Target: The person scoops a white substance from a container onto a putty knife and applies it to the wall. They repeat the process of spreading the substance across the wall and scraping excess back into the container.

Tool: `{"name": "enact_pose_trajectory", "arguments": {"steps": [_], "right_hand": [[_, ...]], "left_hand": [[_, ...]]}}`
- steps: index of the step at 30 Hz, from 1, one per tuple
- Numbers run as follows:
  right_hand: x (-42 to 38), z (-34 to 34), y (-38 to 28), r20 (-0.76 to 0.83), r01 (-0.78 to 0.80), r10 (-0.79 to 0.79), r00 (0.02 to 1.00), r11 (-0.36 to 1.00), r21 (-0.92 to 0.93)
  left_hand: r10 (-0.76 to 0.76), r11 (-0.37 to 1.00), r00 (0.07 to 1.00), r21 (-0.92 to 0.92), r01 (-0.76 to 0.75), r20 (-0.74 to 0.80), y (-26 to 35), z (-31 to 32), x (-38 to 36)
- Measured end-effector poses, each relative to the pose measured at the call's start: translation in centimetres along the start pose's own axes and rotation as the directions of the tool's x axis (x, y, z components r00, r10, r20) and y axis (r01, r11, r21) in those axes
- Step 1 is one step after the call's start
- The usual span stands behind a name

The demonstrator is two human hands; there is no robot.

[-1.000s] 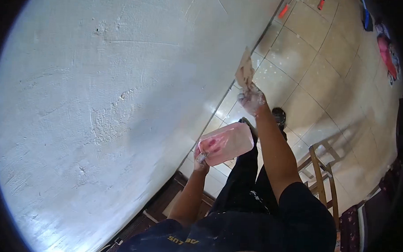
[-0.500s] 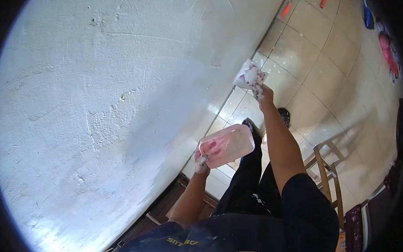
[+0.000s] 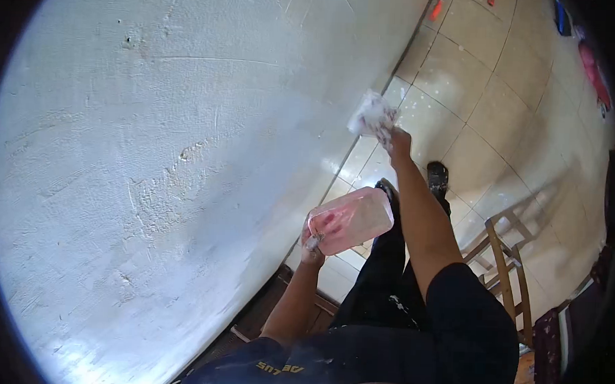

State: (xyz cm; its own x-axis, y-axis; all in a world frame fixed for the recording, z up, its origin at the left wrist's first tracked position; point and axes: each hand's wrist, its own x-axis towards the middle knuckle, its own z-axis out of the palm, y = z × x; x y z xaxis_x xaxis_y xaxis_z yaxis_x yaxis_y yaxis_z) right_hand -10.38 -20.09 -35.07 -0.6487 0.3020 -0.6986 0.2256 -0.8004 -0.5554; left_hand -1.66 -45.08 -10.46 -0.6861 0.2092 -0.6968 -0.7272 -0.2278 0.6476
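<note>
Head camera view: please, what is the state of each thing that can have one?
Left hand: closed on the rim of the pink container.
Pink container: held; contents cannot be told.
Right hand: smeared white, gripping the pale flat piece.
Pale flat piece: held, blurred.
Wall: rough in patches, scratched.
Tiled floor: spotted white.
Dark trousers: marked with white.

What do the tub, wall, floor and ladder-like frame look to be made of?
Tub: likely thin plastic, pinkish; fingers show through.
Wall: probably plaster or filler, whitish; ridges, pits.
Floor: likely glazed ceramic tile; grout lines, sheen.
Frame: seemingly wood; brown bars, finish unclear.
</note>
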Motion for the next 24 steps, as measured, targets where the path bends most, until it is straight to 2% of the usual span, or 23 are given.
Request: {"name": "enact_pose_trajectory", "arguments": {"steps": [1, 2, 3, 5, 6, 7, 8, 11, 12, 14, 15, 16, 17, 19, 22, 23, 24], "right_hand": [[-2.0, -1.4, -0.8, 0.122, 0.066, -0.045, 0.991, 0.982, -0.175], [-3.7, -1.4, -1.8, 0.121, 0.067, -0.046, 0.992, 0.982, -0.175], [-5.0, -1.1, -2.9, 0.089, -0.019, 0.015, 0.996, 0.999, 0.048], [-7.5, 2.0, -6.3, 0.118, -0.158, 0.119, 0.986, 0.895, 0.417], [-7.9, 4.3, -7.4, 0.113, -0.15, 0.113, 0.987, 0.903, 0.404], [-9.0, 6.4, -9.5, 0.297, -0.127, -0.03, 0.955, 0.858, 0.497], [-10.1, 8.5, -11.5, 0.449, -0.13, -0.188, 0.873, 0.799, 0.587], [-11.0, 13.8, -15.3, 0.41, 0.019, -0.181, 0.894, 0.929, 0.369], [-9.5, 14.0, -14.9, 0.413, 0.014, -0.18, 0.893, 0.928, 0.372], [-5.8, 13.1, -12.1, 0.279, 0.033, -0.082, 0.957, 0.983, 0.179], [-4.9, 11.3, -10.4, 0.238, 0.09, -0.163, 0.957, 0.952, 0.292], [-4.8, 9.4, -9.6, 0.162, 0.046, -0.1, 0.982, 0.951, 0.307], [-2.2, 5.9, -5.8, 0.204, 0.025, -0.125, 0.971, 0.901, 0.434], [-3.2, 2.7, -5.8, 0.118, 0.018, -0.045, 0.992, 0.975, 0.22], [-5.0, 2.6, -8.4, 0.124, -0.028, -0.011, 0.992, 0.953, 0.303], [-4.3, 2.5, -9.5, 0.398, -0.034, -0.184, 0.899, 0.876, 0.481], [-6.3, 5.6, -13.3, 0.281, 0.036, -0.196, 0.939, 0.871, 0.489]], "left_hand": [[-0.001, 1.0, 1.0, 0.002, 0.001, -0.001, 0.1, 0.1, 0.0], [0.008, 1.0, 1.0, 0.02, -0.008, -0.01, 0.2, 0.0, -0.1], [0.018, 0.999, 1.0, 0.036, -0.018, -0.015, 0.2, 0.0, -0.1], [0.009, 1.0, 1.0, 0.015, -0.009, -0.01, 0.7, -1.5, -1.2], [-0.01, 1.0, 1.0, -0.001, 0.01, -0.018, 0.7, -2.9, -0.3], [-0.01, 1.0, 1.0, -0.002, 0.01, -0.016, 0.5, -3.0, -0.2], [0.0, 1.0, 1.0, 0.022, 0.0, -0.003, 0.4, -3.1, -0.1], [0.018, 0.998, 1.0, 0.053, -0.019, 0.017, 0.8, -2.1, -0.3], [0.022, 0.998, 0.999, 0.054, -0.024, 0.024, 1.1, -1.7, -0.4], [0.05, 0.997, 0.998, 0.053, -0.053, 0.044, 1.3, -1.5, -0.2], [0.076, 0.996, 0.994, 0.048, -0.08, 0.072, 1.3, -1.4, -0.1], [0.08, 0.995, 0.994, 0.046, -0.083, 0.073, 1.2, -1.4, -0.1], [0.044, 0.999, 0.999, 0.022, -0.045, 0.021, 1.3, -1.4, -0.3], [0.015, 1.0, 1.0, -0.004, -0.015, -0.021, 1.4, -1.6, -0.3], [0.027, 0.999, 1.0, 0.042, -0.028, 0.013, 1.4, -1.9, -0.7], [0.022, 0.999, 1.0, 0.042, -0.022, 0.001, 1.4, -1.9, -0.8], [0.017, 0.999, 1.0, 0.043, -0.016, -0.012, 1.6, -1.7, -1.0]]}}
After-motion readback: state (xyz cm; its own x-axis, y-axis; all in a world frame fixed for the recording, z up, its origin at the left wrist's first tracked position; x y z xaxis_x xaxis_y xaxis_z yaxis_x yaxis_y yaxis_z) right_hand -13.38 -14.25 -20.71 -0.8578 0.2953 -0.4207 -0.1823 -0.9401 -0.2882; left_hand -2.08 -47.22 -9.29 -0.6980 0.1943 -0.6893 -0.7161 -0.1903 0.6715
